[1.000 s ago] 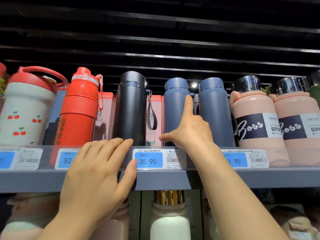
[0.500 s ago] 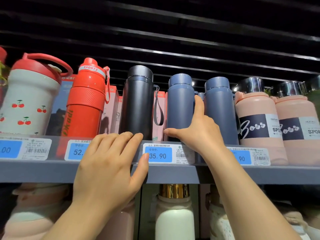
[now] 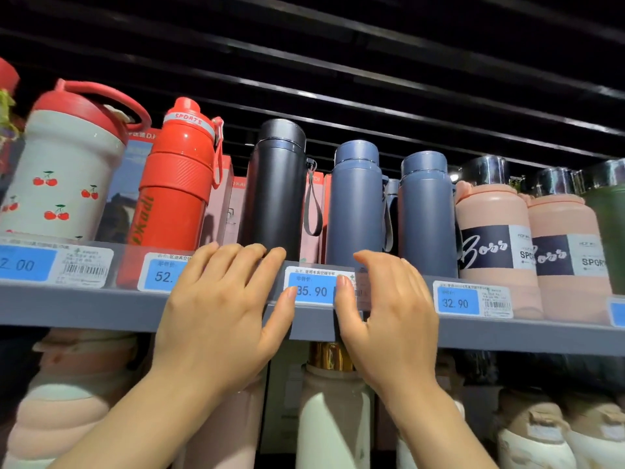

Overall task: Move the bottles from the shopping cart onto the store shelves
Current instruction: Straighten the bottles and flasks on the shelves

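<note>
The left hand (image 3: 216,319) lies flat on the shelf edge (image 3: 84,306), fingers (image 3: 236,265) straight and close together, thumb stretched toward the price tag (image 3: 313,289); it holds nothing. Just behind its fingertips stands the black bottle (image 3: 277,187), upright on the shelf, and to its right the two blue bottles (image 3: 358,204), upright and close beside each other. These look like rigid, smooth metal flasks, probably light if empty and somewhat slippery; being tall and narrow, they would tip easily, so a wrap round the middle of the body seems the safest hold, rather than the side strap (image 3: 313,201). The right hand (image 3: 392,316) rests on the shelf lip below the blue bottles, fingers loosely curved, gripping nothing.

Half a second ago that right hand was up against the left blue bottle, forefinger raised along its side; it has since dropped to the edge. The left hand has kept its place.
</note>
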Motion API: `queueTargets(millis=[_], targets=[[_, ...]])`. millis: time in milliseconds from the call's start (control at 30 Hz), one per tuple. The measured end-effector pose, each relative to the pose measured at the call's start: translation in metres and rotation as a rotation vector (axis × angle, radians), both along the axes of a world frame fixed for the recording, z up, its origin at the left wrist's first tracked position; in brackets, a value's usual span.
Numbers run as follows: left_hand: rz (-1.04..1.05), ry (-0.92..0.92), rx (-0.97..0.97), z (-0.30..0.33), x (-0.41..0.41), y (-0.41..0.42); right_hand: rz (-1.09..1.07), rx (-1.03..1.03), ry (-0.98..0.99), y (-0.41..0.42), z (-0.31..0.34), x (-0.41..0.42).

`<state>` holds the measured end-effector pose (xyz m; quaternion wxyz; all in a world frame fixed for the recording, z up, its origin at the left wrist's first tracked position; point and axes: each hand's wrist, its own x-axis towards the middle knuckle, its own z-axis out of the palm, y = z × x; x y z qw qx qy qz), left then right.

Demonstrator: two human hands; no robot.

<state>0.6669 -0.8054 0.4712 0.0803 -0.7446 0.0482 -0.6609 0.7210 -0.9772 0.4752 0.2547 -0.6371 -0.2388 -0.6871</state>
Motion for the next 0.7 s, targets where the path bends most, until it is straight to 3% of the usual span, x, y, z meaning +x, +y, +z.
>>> queueTargets(millis=[133,400,567,700], targets=[[0.024,-0.017,0.019,-0.007,-0.001,0.0,0.033,0.02,-0.077,0.0,-0.008,0.004],[-0.101,0.125,0.171,-0.044,-0.025,0.03,0.026,-0.026,0.05,0.019,-0.027,-0.013],[-0.331,0.138,0.069,-0.061,-0.065,0.066,0.304,-0.245,0.008,0.081,-0.05,-0.061],[-0.327,0.075,-0.052,-0.094,-0.124,0.147,0.388,-0.256,0.039,0.133,-0.071,-0.103]])
